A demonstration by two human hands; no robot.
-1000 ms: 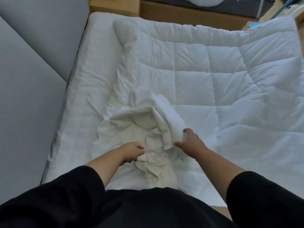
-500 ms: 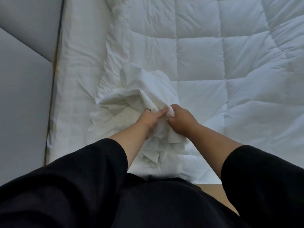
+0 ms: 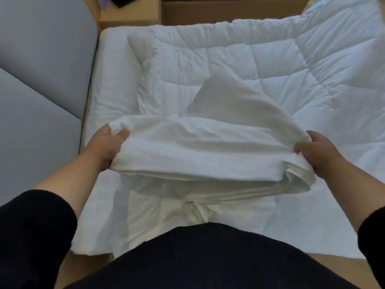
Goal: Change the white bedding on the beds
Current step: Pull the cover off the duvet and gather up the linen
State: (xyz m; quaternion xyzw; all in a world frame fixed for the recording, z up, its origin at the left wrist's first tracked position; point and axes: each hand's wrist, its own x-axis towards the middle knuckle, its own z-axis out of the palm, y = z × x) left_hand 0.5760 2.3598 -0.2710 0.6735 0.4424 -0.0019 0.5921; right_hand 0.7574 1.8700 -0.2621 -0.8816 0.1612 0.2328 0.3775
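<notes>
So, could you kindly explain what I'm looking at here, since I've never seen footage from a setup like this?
There is no machine here: a person wears a wide-angle camera on the head, so the one view looks forward and down at their own arms in black sleeves. Below them lies a bed with a white quilted duvet spread over it, and a grey padded wall stands to the left. The left hand and the right hand each grip one end of a white sheet, partly folded, holding it stretched between them above the duvet. More of the sheet hangs bunched underneath, near the person's body.
</notes>
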